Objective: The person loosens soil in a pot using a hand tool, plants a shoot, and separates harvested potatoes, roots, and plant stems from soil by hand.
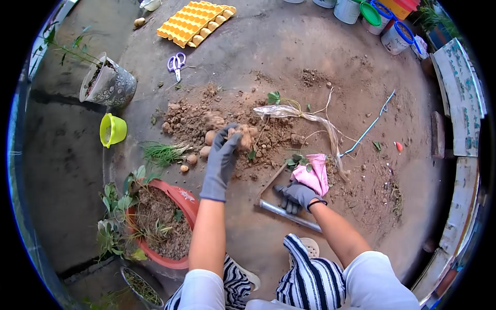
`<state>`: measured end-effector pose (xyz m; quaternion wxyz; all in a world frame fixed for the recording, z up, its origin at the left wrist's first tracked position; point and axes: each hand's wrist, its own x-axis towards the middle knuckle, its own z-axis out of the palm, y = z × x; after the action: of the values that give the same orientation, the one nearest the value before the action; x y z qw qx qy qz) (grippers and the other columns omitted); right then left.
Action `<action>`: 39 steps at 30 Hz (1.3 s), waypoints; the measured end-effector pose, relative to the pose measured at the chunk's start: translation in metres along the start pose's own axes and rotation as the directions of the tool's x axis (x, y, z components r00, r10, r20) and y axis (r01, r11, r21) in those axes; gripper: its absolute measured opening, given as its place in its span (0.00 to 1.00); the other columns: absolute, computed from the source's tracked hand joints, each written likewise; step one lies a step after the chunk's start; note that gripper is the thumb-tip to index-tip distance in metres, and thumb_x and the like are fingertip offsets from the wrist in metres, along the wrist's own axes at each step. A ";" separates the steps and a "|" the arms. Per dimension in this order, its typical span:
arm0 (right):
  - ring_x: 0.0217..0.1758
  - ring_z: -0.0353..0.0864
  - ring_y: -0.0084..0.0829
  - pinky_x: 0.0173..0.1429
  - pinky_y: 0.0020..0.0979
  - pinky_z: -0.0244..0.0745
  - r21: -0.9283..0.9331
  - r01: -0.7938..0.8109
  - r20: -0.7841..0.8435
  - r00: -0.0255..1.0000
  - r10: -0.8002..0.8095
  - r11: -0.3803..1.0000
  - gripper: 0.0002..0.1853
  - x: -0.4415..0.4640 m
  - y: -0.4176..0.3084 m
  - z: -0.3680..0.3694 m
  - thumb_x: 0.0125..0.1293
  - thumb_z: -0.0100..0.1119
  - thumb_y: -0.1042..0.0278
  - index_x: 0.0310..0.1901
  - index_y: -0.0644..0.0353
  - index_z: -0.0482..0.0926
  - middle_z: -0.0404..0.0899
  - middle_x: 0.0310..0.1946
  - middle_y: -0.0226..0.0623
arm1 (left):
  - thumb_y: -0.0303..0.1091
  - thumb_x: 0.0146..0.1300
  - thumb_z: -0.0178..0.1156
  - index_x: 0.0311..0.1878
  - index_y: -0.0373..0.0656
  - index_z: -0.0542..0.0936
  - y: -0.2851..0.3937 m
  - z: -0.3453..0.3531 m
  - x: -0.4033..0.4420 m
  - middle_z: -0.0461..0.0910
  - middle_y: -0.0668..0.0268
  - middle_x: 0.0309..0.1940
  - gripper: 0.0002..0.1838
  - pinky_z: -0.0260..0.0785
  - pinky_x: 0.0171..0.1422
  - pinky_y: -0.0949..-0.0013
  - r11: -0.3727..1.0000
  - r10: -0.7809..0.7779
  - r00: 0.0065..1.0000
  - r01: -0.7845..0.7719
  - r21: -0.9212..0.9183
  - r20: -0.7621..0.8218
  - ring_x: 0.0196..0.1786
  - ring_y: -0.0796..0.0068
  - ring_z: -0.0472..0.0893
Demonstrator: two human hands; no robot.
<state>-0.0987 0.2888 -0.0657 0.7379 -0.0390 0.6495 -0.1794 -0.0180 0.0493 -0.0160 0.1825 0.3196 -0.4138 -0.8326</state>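
Note:
My left hand (222, 160), in a grey glove, is closed round a crumbly brown soil clump (247, 136) above the dirt pile; motion blurs the clump. Round potatoes (191, 159) lie just left of that glove, with a bunch of green stems (163, 153) beyond them. My right hand (297, 197), gloved too, rests low over the ground with its fingers apart and slightly bent. Touching or very near it is a crumpled pink cloth (313, 174). A metal tube (290, 215), part of a tool with a thin brown bar, lies just below the right fingers.
Loose soil (183, 121) covers the middle ground, with a plastic strip (279, 110) and blue cord (369, 126) across it. Purple scissors (176, 65) and a yellow egg tray (195, 23) lie farther off. A red planter (187, 204), yellow-green pot (113, 130) and patterned pot (111, 82) stand left; buckets (397, 39) upper right.

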 end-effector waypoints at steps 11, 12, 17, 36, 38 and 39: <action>0.44 0.83 0.44 0.49 0.40 0.77 -0.290 0.447 -0.329 0.784 -0.527 0.846 0.23 0.000 0.055 0.026 0.70 0.46 0.45 0.46 0.60 0.79 0.82 0.44 0.47 | 0.51 0.74 0.45 0.68 0.47 0.66 0.003 0.023 -0.103 0.67 0.64 0.68 0.26 0.76 0.58 0.59 0.773 -0.078 0.935 0.277 -0.571 0.347 0.64 0.66 0.73; 0.57 0.75 0.46 0.59 0.40 0.69 -0.292 0.391 -0.331 0.815 -0.476 0.873 0.22 -0.018 0.054 0.031 0.68 0.51 0.47 0.53 0.55 0.76 0.78 0.53 0.47 | 0.46 0.74 0.48 0.68 0.47 0.67 0.006 0.028 -0.109 0.67 0.67 0.67 0.24 0.75 0.59 0.62 0.813 -0.052 0.942 0.234 -0.534 0.333 0.64 0.69 0.73; 0.54 0.76 0.46 0.57 0.43 0.70 -0.516 0.468 -0.299 0.687 -0.663 0.718 0.24 -0.057 0.058 0.053 0.66 0.54 0.45 0.55 0.53 0.74 0.78 0.48 0.46 | 0.30 0.69 0.57 0.67 0.44 0.68 -0.006 0.034 -0.123 0.70 0.69 0.65 0.24 0.69 0.64 0.70 0.977 0.021 0.984 0.018 -0.213 0.178 0.63 0.76 0.72; 0.43 0.75 0.35 0.44 0.43 0.67 -0.949 0.069 -0.248 0.443 -0.862 0.309 0.21 0.000 0.086 0.066 0.56 0.60 0.51 0.52 0.39 0.73 0.73 0.42 0.30 | 0.32 0.52 0.64 0.52 0.45 0.77 -0.132 0.023 -0.081 0.77 0.58 0.51 0.21 0.66 0.61 0.61 0.046 0.644 0.735 -0.313 0.949 0.212 0.53 0.59 0.77; 0.43 0.75 0.33 0.43 0.43 0.66 -0.963 0.049 -0.236 0.331 -0.914 0.266 0.19 0.003 0.097 0.070 0.56 0.60 0.51 0.50 0.38 0.72 0.72 0.41 0.29 | 0.31 0.53 0.65 0.46 0.44 0.80 -0.126 0.021 -0.079 0.79 0.58 0.47 0.16 0.72 0.52 0.65 0.199 0.589 0.786 -0.368 0.908 0.189 0.46 0.61 0.80; 0.43 0.75 0.33 0.42 0.42 0.65 -0.964 0.054 -0.225 0.364 -0.904 0.262 0.19 0.001 0.091 0.065 0.56 0.60 0.50 0.50 0.37 0.72 0.72 0.41 0.29 | 0.29 0.56 0.66 0.47 0.42 0.79 -0.115 0.019 -0.075 0.80 0.60 0.46 0.15 0.74 0.49 0.68 0.348 0.555 0.813 -0.418 0.839 0.175 0.45 0.68 0.80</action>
<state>-0.0160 0.3619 -0.0834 0.1252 -0.5429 0.8262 -0.0839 0.0192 0.1712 -0.0715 0.2703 0.2861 -0.8266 -0.4024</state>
